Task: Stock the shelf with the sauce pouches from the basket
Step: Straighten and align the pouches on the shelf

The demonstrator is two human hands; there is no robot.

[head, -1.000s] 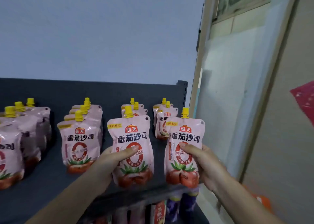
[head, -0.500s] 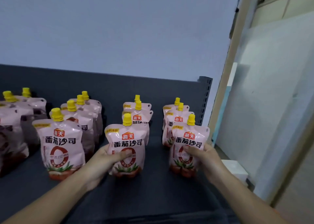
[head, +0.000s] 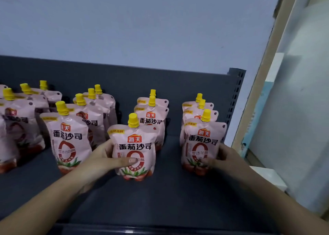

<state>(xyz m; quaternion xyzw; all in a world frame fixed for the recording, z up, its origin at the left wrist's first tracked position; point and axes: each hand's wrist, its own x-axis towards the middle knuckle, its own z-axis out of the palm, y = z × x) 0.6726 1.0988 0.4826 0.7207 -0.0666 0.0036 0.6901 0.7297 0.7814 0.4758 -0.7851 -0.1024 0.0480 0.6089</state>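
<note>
Grey metal shelf [head: 169,204] is bearing two more pink yellow-capped sauce pouches [head: 135,145] [head: 203,142] (airborne before), left hand [head: 105,159] and right hand [head: 224,156] still gripping them.

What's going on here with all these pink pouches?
A person is stocking a dark shelf with pink, yellow-capped sauce pouches. The left hand grips one pouch and the right hand another pouch, each at the front of a row near the shelf's right end. Both stand upright, apparently on the shelf, not yet released.
</note>
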